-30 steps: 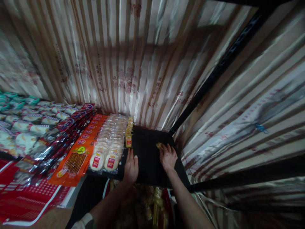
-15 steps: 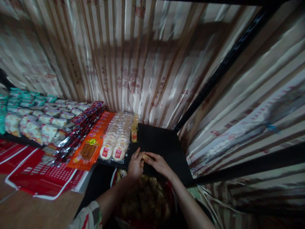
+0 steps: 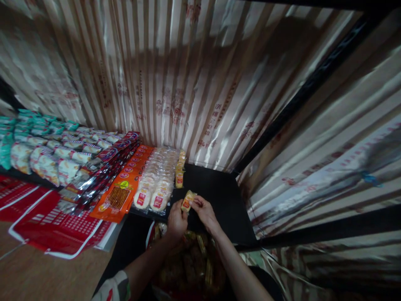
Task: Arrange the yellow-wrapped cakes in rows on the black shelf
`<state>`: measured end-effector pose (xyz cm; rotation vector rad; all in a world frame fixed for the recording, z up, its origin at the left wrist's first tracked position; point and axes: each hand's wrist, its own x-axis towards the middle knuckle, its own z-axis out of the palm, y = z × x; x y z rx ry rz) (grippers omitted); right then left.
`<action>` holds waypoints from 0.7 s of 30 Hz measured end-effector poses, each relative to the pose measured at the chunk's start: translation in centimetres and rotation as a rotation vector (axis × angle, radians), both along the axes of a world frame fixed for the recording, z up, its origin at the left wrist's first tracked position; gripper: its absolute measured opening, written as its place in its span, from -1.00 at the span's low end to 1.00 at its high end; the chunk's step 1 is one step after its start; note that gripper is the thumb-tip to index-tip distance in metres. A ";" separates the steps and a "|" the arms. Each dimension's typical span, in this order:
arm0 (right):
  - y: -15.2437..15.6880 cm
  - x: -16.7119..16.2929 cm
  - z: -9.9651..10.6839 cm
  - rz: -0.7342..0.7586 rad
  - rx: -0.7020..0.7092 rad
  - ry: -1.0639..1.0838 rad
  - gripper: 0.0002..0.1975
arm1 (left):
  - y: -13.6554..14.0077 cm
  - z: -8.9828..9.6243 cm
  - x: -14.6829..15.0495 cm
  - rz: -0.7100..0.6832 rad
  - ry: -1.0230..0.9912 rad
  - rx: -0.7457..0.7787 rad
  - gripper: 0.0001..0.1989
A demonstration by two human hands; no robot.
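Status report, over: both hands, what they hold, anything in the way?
Left hand and right hand pinch one small yellow packet. Held above black shelf. Nothing between them.

A second ago both hands lie flat and apart on the black shelf [image 3: 219, 196]. Now the left hand [image 3: 176, 220] and right hand [image 3: 203, 211] meet nearer, lifted off it, together pinching a small yellow packet [image 3: 187, 200] raised between their fingertips.

Small yellow snack packet [image 3: 188, 200] in glossy plastic film; matt black shelf board [image 3: 219, 200]; round pale cakes [image 3: 156, 184] under clear shiny wrap; orange glossy plastic pouches [image 3: 122, 194]; satin-sheen striped cloth curtain [image 3: 175, 83]; smooth brown wooden floor [image 3: 37, 276]; red printed paper sheets [image 3: 53, 228].
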<state>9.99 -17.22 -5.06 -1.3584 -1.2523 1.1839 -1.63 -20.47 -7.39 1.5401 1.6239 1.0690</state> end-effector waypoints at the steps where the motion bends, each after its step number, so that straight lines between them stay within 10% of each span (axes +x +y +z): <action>1: 0.5 -0.2 -0.2 -0.009 0.021 -0.023 -0.67 | -0.2 0.1 0.1 0.011 0.040 0.026 -0.53; 12: 5.7 -2.8 -0.6 -0.082 0.130 -0.538 -0.73 | 0.8 -0.7 0.1 -0.094 0.179 0.153 -0.40; 21: 6.2 -3.5 -2.8 -0.082 0.182 -0.375 -0.54 | 2.6 -2.4 -0.2 -0.091 0.101 0.144 -0.42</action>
